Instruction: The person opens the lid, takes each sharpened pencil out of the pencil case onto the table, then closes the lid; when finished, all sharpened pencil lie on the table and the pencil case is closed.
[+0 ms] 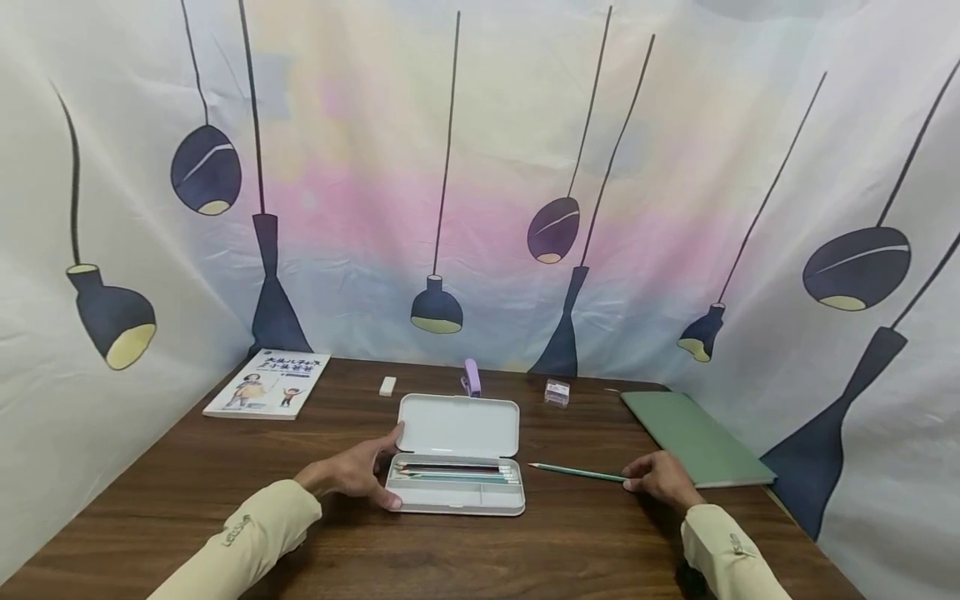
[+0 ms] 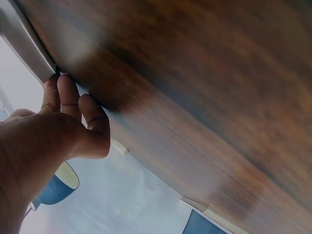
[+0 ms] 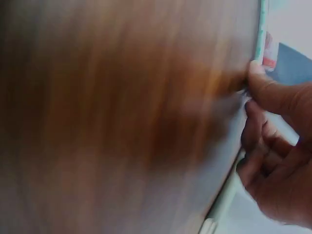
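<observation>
An open white pencil case (image 1: 457, 454) lies at the middle of the wooden table (image 1: 187, 492), with several pencils in its tray. My left hand (image 1: 358, 473) holds its left end, thumb at the front corner, fingers at the lid edge. In the left wrist view the fingertips (image 2: 68, 92) touch the case's corner (image 2: 29, 48). A green pencil (image 1: 576, 472) lies on the table right of the case. My right hand (image 1: 658, 479) pinches its right end; the right wrist view, blurred, shows the thumb (image 3: 265, 87) against the pencil (image 3: 262, 29).
A children's book (image 1: 268, 383) lies at the back left, a white eraser (image 1: 387, 386) and a purple stapler (image 1: 471, 377) behind the case, a small clear box (image 1: 557, 392) to their right. A green notebook (image 1: 693, 437) lies at the right. A printed curtain (image 1: 480, 167) surrounds the table.
</observation>
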`<action>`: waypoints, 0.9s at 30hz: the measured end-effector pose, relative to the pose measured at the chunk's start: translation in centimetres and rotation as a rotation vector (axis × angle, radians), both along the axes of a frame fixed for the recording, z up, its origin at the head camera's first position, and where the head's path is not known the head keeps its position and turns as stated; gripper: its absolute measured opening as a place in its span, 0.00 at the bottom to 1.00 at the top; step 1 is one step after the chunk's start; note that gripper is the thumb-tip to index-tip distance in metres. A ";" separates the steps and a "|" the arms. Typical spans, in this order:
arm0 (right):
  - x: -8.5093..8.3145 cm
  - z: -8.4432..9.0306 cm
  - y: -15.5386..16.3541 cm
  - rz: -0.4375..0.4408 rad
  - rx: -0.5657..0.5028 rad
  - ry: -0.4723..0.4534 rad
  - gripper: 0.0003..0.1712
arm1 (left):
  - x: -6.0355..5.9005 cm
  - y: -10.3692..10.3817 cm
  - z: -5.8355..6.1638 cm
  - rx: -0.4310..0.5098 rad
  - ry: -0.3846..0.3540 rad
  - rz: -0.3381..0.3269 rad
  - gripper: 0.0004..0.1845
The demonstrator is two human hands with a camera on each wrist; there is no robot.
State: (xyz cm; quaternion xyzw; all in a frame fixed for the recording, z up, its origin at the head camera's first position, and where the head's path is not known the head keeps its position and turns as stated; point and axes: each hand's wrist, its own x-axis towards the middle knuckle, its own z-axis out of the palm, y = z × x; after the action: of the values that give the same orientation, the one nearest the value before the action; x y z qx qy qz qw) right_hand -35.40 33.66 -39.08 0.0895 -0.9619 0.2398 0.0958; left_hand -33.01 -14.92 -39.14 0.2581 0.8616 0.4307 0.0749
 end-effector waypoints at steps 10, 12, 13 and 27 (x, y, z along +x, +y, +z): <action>0.2 1.4 -10.3 0.306 -0.307 -0.095 0.15 | -0.1 -0.1 0.3 -0.016 0.011 0.013 0.64; 0.2 1.1 -12.3 0.370 -0.336 -0.148 0.16 | -0.1 0.0 0.3 -0.026 0.010 0.020 0.64; 0.3 0.9 -13.1 0.392 -0.328 -0.164 0.16 | -0.1 0.1 0.3 -0.032 0.009 0.022 0.64; 0.2 -0.2 -15.9 0.474 -0.154 -0.085 0.14 | -0.2 0.3 0.3 -0.064 -0.020 0.057 0.64</action>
State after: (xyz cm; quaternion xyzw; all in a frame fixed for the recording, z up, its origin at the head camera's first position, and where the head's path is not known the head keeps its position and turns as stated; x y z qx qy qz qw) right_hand -35.23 17.72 -39.29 0.2947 -0.8961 0.3318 0.0027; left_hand -33.22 -14.66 -38.82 0.2266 0.8812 0.4072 0.0793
